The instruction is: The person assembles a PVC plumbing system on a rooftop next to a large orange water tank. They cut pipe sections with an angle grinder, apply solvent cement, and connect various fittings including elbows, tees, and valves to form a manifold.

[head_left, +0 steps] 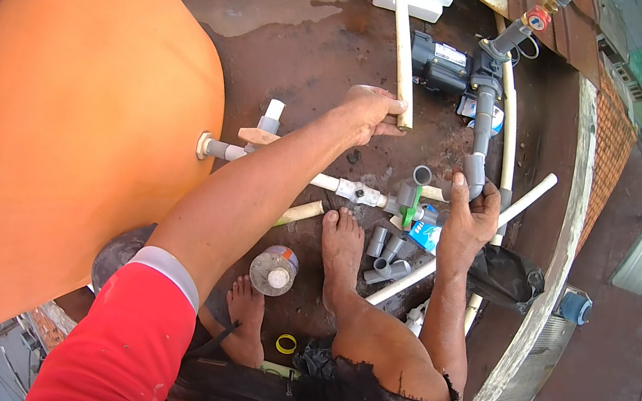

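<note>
Head view: left hand (371, 113) pinches the near end of one long cream pipe (402, 39). Right hand (467, 222) is clamped round one grey elbow (473, 174) on the pump line (pump (440, 63) behind). Four loose grey fittings (387, 257) by the foot (342, 249), one glue can (274, 270).

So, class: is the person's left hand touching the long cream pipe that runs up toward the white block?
Touching. The head view shows the left hand closed round the lower end of the cream pipe, with the thumb and fingers wrapped over it.
</note>
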Tool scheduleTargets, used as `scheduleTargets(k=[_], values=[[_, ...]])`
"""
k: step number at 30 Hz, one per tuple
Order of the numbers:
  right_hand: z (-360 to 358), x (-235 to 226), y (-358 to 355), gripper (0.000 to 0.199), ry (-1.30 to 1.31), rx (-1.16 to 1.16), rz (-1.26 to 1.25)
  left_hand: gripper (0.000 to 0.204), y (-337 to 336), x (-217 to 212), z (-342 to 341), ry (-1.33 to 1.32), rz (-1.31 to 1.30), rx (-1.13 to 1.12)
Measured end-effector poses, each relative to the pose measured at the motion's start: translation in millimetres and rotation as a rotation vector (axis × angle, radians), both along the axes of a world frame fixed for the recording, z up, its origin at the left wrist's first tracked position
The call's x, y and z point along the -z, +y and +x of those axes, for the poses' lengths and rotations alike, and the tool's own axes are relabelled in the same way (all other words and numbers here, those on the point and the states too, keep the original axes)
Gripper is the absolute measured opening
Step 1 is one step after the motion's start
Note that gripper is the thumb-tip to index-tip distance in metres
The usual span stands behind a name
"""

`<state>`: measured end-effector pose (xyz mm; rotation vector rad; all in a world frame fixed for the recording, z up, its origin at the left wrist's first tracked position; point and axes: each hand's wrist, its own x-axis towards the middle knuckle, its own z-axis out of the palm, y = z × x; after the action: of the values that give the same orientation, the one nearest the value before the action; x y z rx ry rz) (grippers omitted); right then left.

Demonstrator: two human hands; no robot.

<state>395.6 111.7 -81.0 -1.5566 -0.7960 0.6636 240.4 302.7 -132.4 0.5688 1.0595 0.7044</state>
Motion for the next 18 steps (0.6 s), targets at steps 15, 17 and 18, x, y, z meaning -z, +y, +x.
scheduleTargets(k=[15,17,18], values=[[17.2,5.1,-12.5,0.035,0.15,-0.051,-0.126,0.027,-2.9,4.0,7.7,-0.023,0.005,-0.025],[16.3,2.2,-11.9,0.034,0.156,-0.044,-0.136,0.027,-1.7,5.2,7.1,-0.01,0.005,-0.012],[16.8,2.2,-11.8,0.032,0.164,-0.05,-0.129,0.027,-1.5,6.0,6.9,-0.003,0.005,-0.005]])
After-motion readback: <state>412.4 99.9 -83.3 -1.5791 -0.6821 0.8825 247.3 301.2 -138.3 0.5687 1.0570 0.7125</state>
